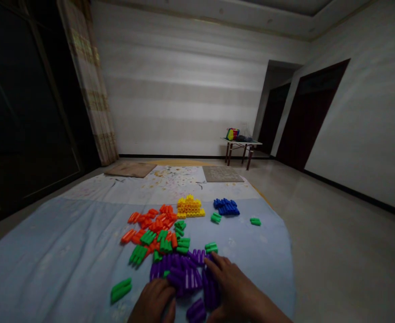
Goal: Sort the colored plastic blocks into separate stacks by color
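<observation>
A heap of purple plastic bullet-shaped building blocks [183, 269] lies right in front of me, on a pale blue cloth [89, 260]. My left hand [154, 301] is at the heap's near left side, its fingers curled against a purple block [175, 279]. On the other side, my right hand [233, 287] reaches over with fingers stretched and thumb apart, beside upright-looking purple blocks [210, 289]. A single purple block [196, 310] sits between the two hands. Green blocks [183, 244] border the heap at the back, partly mixed with orange blocks [157, 223].
Yellow blocks [190, 207] are stacked in a neat pile behind. Blue blocks [226, 206] form a group to their right. Loose green blocks lie at the left [120, 290] and right [255, 221]. Two mats [132, 169] [222, 174] cover the far corners. A small table [241, 141] stands by the wall.
</observation>
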Demonstrator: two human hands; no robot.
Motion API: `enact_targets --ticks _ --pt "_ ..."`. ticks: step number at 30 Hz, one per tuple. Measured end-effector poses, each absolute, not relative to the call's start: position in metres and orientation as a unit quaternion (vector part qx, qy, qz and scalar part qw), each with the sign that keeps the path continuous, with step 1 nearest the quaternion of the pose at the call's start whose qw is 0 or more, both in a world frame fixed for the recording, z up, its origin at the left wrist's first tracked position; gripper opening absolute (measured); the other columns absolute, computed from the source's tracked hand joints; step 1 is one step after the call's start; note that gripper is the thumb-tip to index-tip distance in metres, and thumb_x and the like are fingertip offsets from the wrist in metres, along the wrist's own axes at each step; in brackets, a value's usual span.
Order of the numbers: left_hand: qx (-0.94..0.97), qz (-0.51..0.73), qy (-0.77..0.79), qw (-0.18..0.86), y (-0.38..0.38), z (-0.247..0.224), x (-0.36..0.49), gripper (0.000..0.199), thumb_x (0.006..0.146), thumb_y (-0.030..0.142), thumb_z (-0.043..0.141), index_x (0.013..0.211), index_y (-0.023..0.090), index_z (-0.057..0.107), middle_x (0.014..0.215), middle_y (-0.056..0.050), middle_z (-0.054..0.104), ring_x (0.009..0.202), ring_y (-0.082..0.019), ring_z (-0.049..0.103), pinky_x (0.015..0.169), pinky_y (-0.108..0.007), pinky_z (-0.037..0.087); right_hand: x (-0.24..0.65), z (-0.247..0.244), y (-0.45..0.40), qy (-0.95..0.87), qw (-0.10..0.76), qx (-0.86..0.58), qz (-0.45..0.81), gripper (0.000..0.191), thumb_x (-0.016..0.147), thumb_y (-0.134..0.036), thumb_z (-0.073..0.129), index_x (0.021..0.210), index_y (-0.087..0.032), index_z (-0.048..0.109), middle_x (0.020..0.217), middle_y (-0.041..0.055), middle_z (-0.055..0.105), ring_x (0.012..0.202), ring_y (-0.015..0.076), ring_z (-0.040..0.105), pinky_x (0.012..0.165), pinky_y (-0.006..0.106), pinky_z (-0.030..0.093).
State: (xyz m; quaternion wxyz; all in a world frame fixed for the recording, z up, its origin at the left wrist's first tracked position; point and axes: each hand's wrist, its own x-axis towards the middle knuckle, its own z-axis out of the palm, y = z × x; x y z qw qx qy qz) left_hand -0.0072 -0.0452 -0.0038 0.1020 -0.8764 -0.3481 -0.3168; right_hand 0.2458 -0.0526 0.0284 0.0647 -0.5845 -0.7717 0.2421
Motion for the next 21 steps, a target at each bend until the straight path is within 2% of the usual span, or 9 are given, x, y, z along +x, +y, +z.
enact_targets --ticks 8,12,15,18,21 --pt "-0.854 -0.318 -0.406 0.073 -0.048 -0.009 -0.010 0.031 0.072 0.030 0.060 0.103 0.024 0.059 0.098 -0.005 0.066 0.091 -0.021 0.063 0.077 -0.032 0.054 0.222 0.031 -0.044 -0.745 0.123 -0.614 0.230 0.117 0.039 -0.049 0.081 0.140 -0.017 0.029 0.142 0.0181 0.028 0.127 0.0365 0.027 0.103 0.045 0.028" --pt "-0.827 -0.239 -0.508 -0.022 -0.035 0.011 -0.005 0.058 0.066 0.026 0.059 0.123 0.024 0.050 0.123 -0.009 0.055 0.117 -0.026 0.048 0.096 -0.043 0.041 0.218 0.026 -0.042 -0.729 0.153 -0.631 0.217 0.110 0.041 -0.046 0.081 0.137 -0.020 0.035 0.137 0.0145 0.034 0.124 0.0328 0.033 0.102 0.041 0.031" --pt "-0.813 -0.150 -0.554 -0.095 -0.018 0.028 0.000 0.079 0.057 0.026 0.062 0.133 0.025 0.040 0.135 -0.012 0.043 0.125 -0.031 0.036 0.099 -0.048 0.032 0.209 0.025 -0.037 -0.717 0.156 -0.649 0.203 0.105 0.042 -0.044 0.081 0.135 -0.020 0.038 0.133 0.0138 0.038 0.122 0.0315 0.035 0.100 0.039 0.033" --pt "-0.808 -0.114 -0.563 -0.134 -0.001 0.035 0.002 0.090 0.052 0.030 0.065 0.136 0.023 0.035 0.138 -0.014 0.038 0.126 -0.034 0.032 0.097 -0.048 0.032 0.200 0.027 -0.027 -0.718 0.156 -0.649 0.194 0.099 0.046 -0.039 0.079 0.134 -0.021 0.038 0.130 0.0128 0.041 0.120 0.0295 0.037 0.097 0.038 0.034" --pt "-0.813 -0.116 -0.548 -0.156 0.012 0.037 0.000 0.088 0.049 0.028 0.065 0.133 0.017 0.040 0.132 -0.015 0.043 0.122 -0.033 0.037 0.098 -0.044 0.031 0.194 0.028 -0.014 -0.733 0.154 -0.633 0.195 0.099 0.048 -0.037 0.077 0.136 -0.021 0.035 0.131 0.0121 0.041 0.119 0.0295 0.037 0.097 0.038 0.035"
